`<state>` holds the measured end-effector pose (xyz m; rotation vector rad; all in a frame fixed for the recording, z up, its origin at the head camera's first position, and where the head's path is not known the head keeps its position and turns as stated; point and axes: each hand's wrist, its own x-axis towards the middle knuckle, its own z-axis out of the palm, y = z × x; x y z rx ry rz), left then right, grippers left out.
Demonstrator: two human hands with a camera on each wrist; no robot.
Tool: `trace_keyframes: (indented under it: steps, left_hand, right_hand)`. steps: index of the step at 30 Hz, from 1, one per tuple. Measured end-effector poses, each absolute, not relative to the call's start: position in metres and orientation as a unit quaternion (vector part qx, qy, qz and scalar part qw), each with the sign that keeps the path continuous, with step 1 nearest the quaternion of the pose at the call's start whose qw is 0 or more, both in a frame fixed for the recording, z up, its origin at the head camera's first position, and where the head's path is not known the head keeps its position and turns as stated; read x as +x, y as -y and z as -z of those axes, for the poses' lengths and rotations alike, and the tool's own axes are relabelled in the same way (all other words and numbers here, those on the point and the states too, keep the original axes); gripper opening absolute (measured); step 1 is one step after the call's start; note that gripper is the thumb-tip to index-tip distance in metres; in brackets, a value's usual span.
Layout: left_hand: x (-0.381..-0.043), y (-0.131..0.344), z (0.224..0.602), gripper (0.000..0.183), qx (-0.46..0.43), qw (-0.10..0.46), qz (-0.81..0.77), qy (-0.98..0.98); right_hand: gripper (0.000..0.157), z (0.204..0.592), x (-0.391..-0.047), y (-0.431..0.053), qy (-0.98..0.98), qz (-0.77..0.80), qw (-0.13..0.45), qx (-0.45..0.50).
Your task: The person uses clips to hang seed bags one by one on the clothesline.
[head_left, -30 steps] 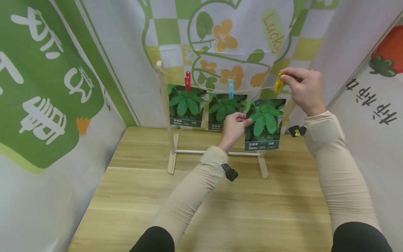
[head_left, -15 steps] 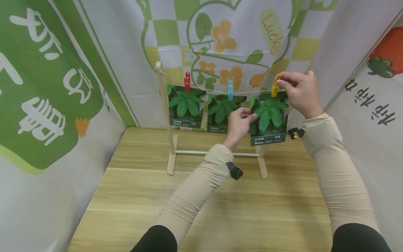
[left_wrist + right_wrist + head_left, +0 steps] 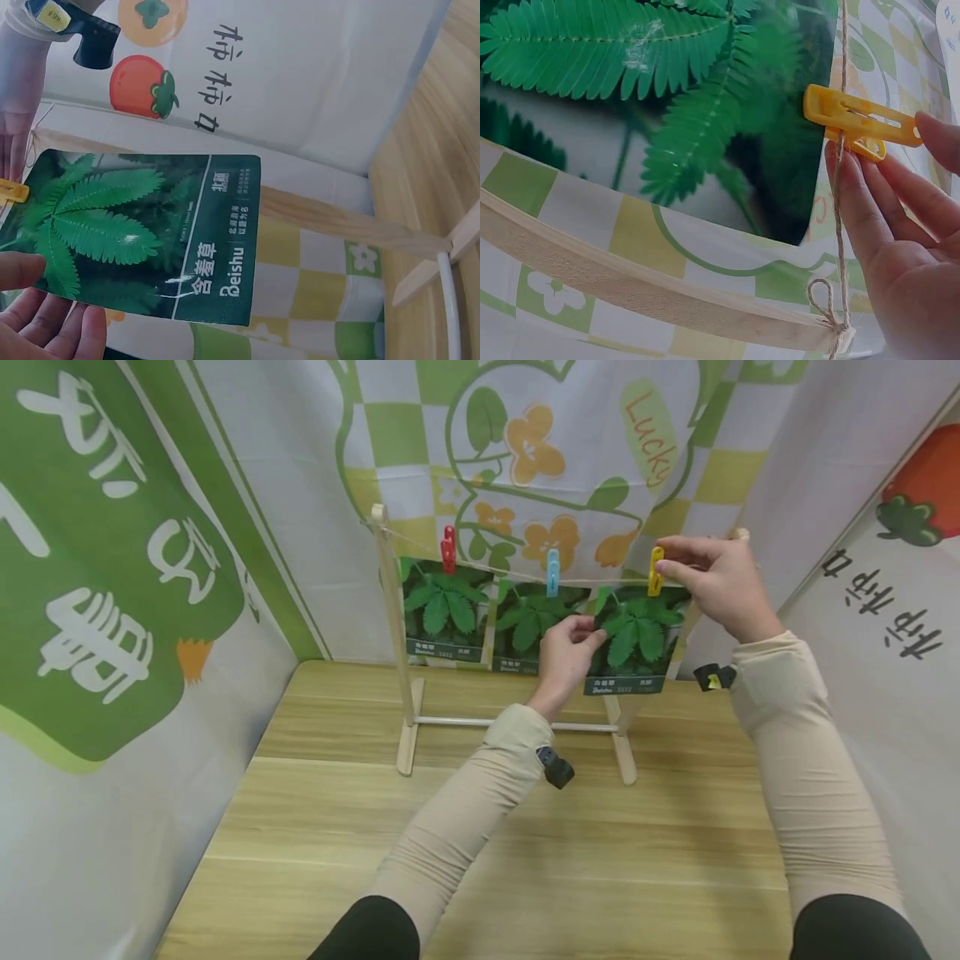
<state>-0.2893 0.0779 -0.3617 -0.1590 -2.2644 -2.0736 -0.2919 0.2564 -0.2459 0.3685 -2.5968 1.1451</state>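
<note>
My left hand (image 3: 564, 662) pinches the left edge of a green seed packet (image 3: 636, 642) with a leaf picture; in the left wrist view the thumb lies on its front, fingers behind. At the packet's top edge is a yellow clothespin (image 3: 656, 572), held by my right hand (image 3: 723, 583). In the right wrist view the clothespin (image 3: 862, 116) sits across the twine (image 3: 841, 225), its tip over the packet's edge, with my thumb at one handle and fingers at the other. Two matching packets hang to the left, under a red clothespin (image 3: 448, 550) and a light blue clothespin (image 3: 552, 572).
A wooden frame with a left post (image 3: 393, 618) and white bottom bar (image 3: 457, 722) carries the twine and stands on the wooden table (image 3: 480, 860). A printed cloth (image 3: 405, 435) hangs right behind it. Printed walls close in both sides.
The packet and my left hand have risen and moved slightly right, bringing its top up to the twine. My right hand has lowered the yellow clothespin onto the packet's top edge.
</note>
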Motion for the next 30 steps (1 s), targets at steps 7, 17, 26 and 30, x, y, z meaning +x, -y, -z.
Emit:
trace_keyframes:
  steps: [7, 17, 26, 30]
  left_hand:
    - [-0.285, -0.072, 0.361, 0.029, -0.083, 0.051, 0.635, 0.766]
    - [-0.285, -0.064, 0.369, 0.029, -0.120, 0.102, 0.616, 0.771]
    - [-0.282, -0.054, 0.374, 0.028, -0.137, 0.130, 0.612, 0.768]
    - [-0.282, -0.042, 0.377, 0.031, -0.170, 0.125, 0.601, 0.771]
  right_hand:
    - [0.043, 0.245, -0.290, -0.258, 0.891, -0.418, 0.125, 0.124]
    - [0.039, 0.243, -0.288, -0.256, 0.870, -0.456, 0.144, 0.123]
    - [0.039, 0.244, -0.287, -0.256, 0.859, -0.469, 0.160, 0.131]
    - [0.038, 0.247, -0.283, -0.257, 0.864, -0.457, 0.168, 0.131]
